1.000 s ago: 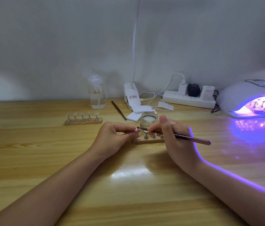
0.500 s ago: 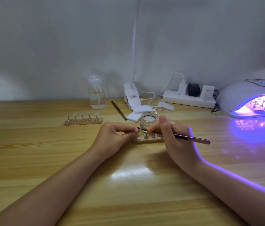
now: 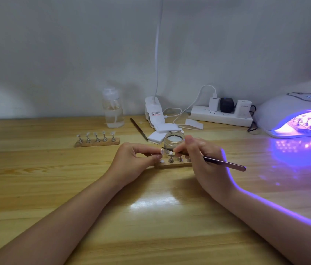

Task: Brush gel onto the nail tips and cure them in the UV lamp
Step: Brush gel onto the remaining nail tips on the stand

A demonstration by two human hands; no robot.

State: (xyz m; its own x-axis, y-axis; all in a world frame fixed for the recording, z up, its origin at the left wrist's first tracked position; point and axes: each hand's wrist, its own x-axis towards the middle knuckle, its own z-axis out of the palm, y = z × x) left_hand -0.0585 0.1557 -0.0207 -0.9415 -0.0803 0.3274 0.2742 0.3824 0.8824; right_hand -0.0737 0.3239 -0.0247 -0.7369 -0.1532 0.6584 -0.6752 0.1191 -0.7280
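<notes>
While both forearms rest on the pale wooden table (image 3: 36,178), the left hand (image 3: 131,163) has its thumb and forefinger curled together, pinching one small nail tip on its stand (image 3: 160,152) just above the near wooden holder strip (image 3: 171,165). The right hand (image 3: 204,161) grips a slim metallic-pink gel brush (image 3: 225,163) like a pen, fingers bent round the shaft, bristle end touching that pinched tip. On the strip I count three silver stands plainly showing, with a fourth half hidden behind the right hand. Just behind it stands one small clear glass jar (image 3: 173,141), lid off.

Nearer the table's far edge, to the left, a second wooden strip (image 3: 97,142) carries five tips on stands. One clear pump bottle (image 3: 113,109), one dark spare brush (image 3: 139,129), a stack of white pads (image 3: 162,131) and one white power strip (image 3: 221,116) line the far edge. At the far right corner one white domed UV lamp (image 3: 288,109) glows violet, with another strip of stands inside; their count is unclear.
</notes>
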